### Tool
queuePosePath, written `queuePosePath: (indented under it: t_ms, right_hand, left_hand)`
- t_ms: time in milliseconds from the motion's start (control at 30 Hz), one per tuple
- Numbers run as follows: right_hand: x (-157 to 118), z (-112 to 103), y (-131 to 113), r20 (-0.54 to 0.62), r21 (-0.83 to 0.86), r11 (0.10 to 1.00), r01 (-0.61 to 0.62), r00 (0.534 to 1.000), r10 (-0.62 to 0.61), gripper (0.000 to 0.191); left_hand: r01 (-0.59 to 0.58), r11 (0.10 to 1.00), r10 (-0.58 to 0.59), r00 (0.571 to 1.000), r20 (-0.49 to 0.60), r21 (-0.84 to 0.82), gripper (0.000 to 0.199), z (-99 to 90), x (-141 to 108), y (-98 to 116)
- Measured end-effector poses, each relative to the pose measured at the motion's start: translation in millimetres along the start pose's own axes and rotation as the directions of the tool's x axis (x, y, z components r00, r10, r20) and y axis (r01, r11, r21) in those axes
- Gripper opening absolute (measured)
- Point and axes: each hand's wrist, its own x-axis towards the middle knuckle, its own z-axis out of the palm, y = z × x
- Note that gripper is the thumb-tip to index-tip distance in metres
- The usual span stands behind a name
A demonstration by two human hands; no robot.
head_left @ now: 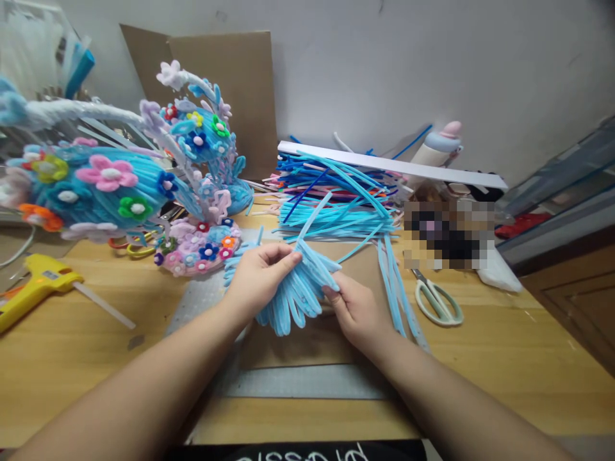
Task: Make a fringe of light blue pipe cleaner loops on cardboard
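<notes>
A fan of light blue pipe cleaners (291, 301), bent into several long loops, is held above a sheet of brown cardboard (288, 349). My left hand (264, 272) pinches the bunch near its upper edge, thumb on top. On the other side, my right hand (353, 304) grips the ends of the outermost loops between thumb and fingers. One loose strand sticks up from the bunch between the hands. Under the cardboard lies a grey cutting mat (307, 382). My palms and some fingertips are hidden behind the loops.
Stacked pipe cleaners (336, 218) in blue shades lie behind my hands. Scissors (439, 304) and loose blue strips (396, 294) are at right. To the left stand flower-covered blue pipe-cleaner ornaments (103, 186), a round flowered base (202, 250) and a yellow glue gun (41, 285).
</notes>
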Motion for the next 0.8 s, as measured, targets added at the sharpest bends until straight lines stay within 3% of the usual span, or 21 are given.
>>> queuePosePath:
  t_ms: [333,600,800]
  right_hand:
    - [-1.5,10.1,-3.0,-0.005,0.085,0.996,-0.033,0.999,0.033,0.027]
    - [-4.3,2.3,-3.6,-0.023,0.130,0.991,-0.040,0.999,0.044,0.022]
    - [-3.0,-2.4,-3.1,-0.030,0.051,0.997,-0.053,0.998,0.054,0.029]
  left_hand:
    - [0.057,0.978,-0.085,0.987,-0.134,-0.199,0.027,8.4,-5.4,-2.6]
    - [-0.008,0.998,0.003,0.997,-0.079,-0.067,0.022,5.0,-3.3,-3.6]
    - [-0.021,1.000,0.021,0.999,-0.044,0.005,0.023,5.6,-4.5,-2.0]
